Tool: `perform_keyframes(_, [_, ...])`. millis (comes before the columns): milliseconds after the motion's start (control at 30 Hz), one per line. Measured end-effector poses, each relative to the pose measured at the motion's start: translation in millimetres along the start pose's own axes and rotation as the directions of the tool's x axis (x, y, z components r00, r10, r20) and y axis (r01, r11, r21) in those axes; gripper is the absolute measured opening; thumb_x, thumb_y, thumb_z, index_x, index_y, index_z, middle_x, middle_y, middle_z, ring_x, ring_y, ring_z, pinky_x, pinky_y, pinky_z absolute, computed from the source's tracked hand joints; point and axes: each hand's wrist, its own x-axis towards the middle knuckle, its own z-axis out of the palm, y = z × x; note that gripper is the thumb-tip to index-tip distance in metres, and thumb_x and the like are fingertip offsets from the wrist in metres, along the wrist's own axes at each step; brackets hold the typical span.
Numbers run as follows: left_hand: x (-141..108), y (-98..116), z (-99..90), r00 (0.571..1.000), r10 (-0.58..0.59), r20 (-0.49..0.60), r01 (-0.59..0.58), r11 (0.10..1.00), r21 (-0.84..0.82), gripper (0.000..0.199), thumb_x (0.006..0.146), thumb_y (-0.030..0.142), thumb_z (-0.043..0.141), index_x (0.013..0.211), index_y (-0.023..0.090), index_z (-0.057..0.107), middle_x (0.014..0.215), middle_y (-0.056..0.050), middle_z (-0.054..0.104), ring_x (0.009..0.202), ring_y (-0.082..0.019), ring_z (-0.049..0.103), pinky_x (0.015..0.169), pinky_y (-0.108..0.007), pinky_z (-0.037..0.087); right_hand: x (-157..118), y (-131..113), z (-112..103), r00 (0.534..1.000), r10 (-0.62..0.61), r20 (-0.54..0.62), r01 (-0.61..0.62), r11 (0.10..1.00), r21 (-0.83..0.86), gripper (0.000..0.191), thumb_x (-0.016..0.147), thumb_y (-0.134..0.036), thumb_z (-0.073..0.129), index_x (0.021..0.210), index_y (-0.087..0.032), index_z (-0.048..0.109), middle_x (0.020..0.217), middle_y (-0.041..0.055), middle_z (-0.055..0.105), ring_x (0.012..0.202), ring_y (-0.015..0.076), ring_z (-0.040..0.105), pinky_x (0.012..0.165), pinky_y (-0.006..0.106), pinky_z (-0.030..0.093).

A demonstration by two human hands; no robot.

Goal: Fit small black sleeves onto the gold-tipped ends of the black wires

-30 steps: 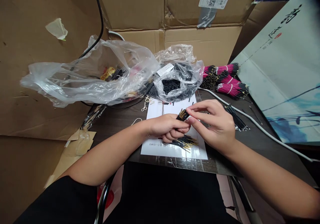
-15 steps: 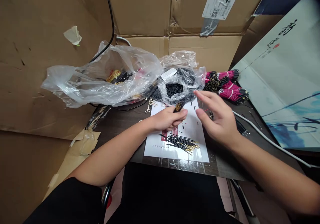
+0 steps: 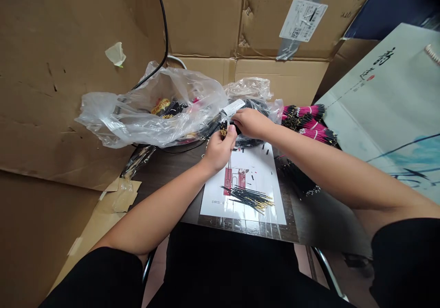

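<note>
My left hand [image 3: 219,151] is closed around a small bundle of black wires with gold tips [image 3: 223,129], its thumb on the near side. Close beside it, my right hand [image 3: 252,123] reaches over the clear bag of small black sleeves [image 3: 257,106], fingers pinched together. Whatever sits between those fingertips is too small to make out. Below the hands, a loose pile of black wires with gold ends [image 3: 249,198] lies on a printed white sheet [image 3: 210,211]. Several short black pieces are scattered higher on the sheet.
At the left lies a big open plastic bag [image 3: 120,120] with more wires inside. Pink and black wire bundles [image 3: 316,134] are stacked at the right, near a white paper bag [image 3: 388,97]. Cardboard walls [image 3: 202,19] enclose the table, and a black cable [image 3: 164,28] hangs down.
My right hand has moved left and forward, from open over the right of the sheet to pinched at the bag. My left hand shifted left and slightly forward with the bundle. The view also shifted.
</note>
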Motion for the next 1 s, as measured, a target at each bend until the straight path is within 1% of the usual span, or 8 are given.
perform_keyframes(167, [1.3, -4.1, -3.4, 1.000, 0.018, -0.016, -0.018, 1.000, 0.004, 0.044, 0.095, 0.050, 0.038, 0.064, 0.020, 0.031, 0.053, 0.007, 0.025, 0.045, -0.007, 0.021, 0.044, -0.024, 0.018, 12.5, -6.1, 7.1, 0.993, 0.115, 0.040, -0.113, 0.992, -0.057, 0.030, 0.086, -0.028, 0.047, 0.104, -0.011, 0.063, 0.087, 0.0148, 0.064, 0.079, 0.0233, 0.058, 0.067, 0.035, 0.042])
perform_keyframes(267, [0.7, -4.6, -3.5, 0.999, 0.026, 0.025, -0.026, 1.000, 0.018, 0.045, 0.095, 0.051, 0.038, 0.063, 0.020, 0.032, 0.053, 0.006, 0.026, 0.046, -0.007, 0.021, 0.045, -0.025, 0.019, 10.1, -3.9, 8.0, 0.985, 0.163, 0.062, -0.158, 0.984, -0.079, 0.028, 0.084, -0.030, 0.049, 0.098, -0.011, 0.065, 0.081, 0.0138, 0.064, 0.074, 0.0226, 0.057, 0.064, 0.035, 0.043])
perform_keyframes(467, [-3.9, -7.2, 0.0, 0.991, 0.076, 0.110, -0.102, 0.960, 0.259, 0.045, 0.095, 0.047, 0.038, 0.060, 0.019, 0.034, 0.054, 0.004, 0.030, 0.051, -0.009, 0.027, 0.051, -0.025, 0.022, -4.5, -3.3, 11.2, 0.984, 0.177, -0.032, -0.179, 0.975, -0.128, 0.042, 0.088, -0.034, 0.044, 0.112, -0.002, 0.057, 0.112, 0.0236, 0.057, 0.105, 0.0334, 0.051, 0.086, 0.043, 0.042])
perform_keyframes(533, [-5.3, -7.9, 0.9, 0.986, 0.100, 0.137, -0.140, 0.937, 0.320, 0.044, 0.096, 0.044, 0.038, 0.060, 0.019, 0.035, 0.055, 0.004, 0.031, 0.053, -0.009, 0.027, 0.053, -0.026, 0.023, -3.3, -6.7, 13.5, 0.986, 0.164, -0.016, -0.164, 0.977, -0.136, 0.045, 0.087, -0.038, 0.047, 0.110, -0.001, 0.058, 0.113, 0.0248, 0.055, 0.106, 0.0355, 0.049, 0.087, 0.045, 0.042])
perform_keyframes(633, [-5.6, -8.1, 0.8, 0.984, 0.114, 0.140, -0.156, 0.928, 0.339, 0.044, 0.096, 0.044, 0.036, 0.060, 0.019, 0.035, 0.055, 0.004, 0.031, 0.054, -0.010, 0.028, 0.053, -0.026, 0.023, 4.7, -12.2, 17.5, 0.992, 0.125, 0.031, -0.120, 0.985, -0.126, 0.045, 0.088, -0.041, 0.045, 0.106, -0.003, 0.061, 0.109, 0.0240, 0.056, 0.101, 0.0345, 0.051, 0.085, 0.044, 0.042])
perform_keyframes(733, [-4.4, -8.4, -0.2, 0.987, 0.127, 0.101, -0.154, 0.931, 0.330, 0.044, 0.096, 0.045, 0.035, 0.060, 0.019, 0.036, 0.055, 0.004, 0.032, 0.054, -0.010, 0.028, 0.054, -0.026, 0.024, 11.5, -14.9, 22.5, 0.995, 0.087, 0.049, -0.081, 0.991, -0.107, 0.044, 0.088, -0.038, 0.045, 0.113, -0.004, 0.056, 0.117, 0.0231, 0.052, 0.104, 0.0349, 0.049, 0.088, 0.045, 0.041])
perform_keyframes(867, [-3.3, -9.8, -0.8, 0.988, 0.134, 0.079, -0.153, 0.936, 0.316, 0.045, 0.095, 0.047, 0.037, 0.060, 0.019, 0.037, 0.054, 0.004, 0.033, 0.054, -0.010, 0.029, 0.054, -0.026, 0.026, 10.2, -14.5, 30.4, 0.993, 0.104, 0.046, -0.099, 0.990, -0.100, 0.052, 0.087, -0.039, 0.047, 0.124, -0.004, 0.047, 0.133, 0.0266, 0.040, 0.114, 0.0421, 0.043, 0.091, 0.051, 0.039])
perform_keyframes(1000, [-3.0, -12.4, -0.1, 0.980, 0.165, 0.109, -0.191, 0.930, 0.313, 0.046, 0.095, 0.049, 0.037, 0.059, 0.020, 0.035, 0.053, 0.004, 0.031, 0.053, -0.010, 0.028, 0.052, -0.027, 0.023, 7.0, -14.7, 34.9, 0.990, 0.131, 0.047, -0.127, 0.988, -0.085, 0.052, 0.086, -0.040, 0.046, 0.127, -0.007, 0.045, 0.130, 0.0248, 0.042, 0.110, 0.0421, 0.046, 0.083, 0.051, 0.044])
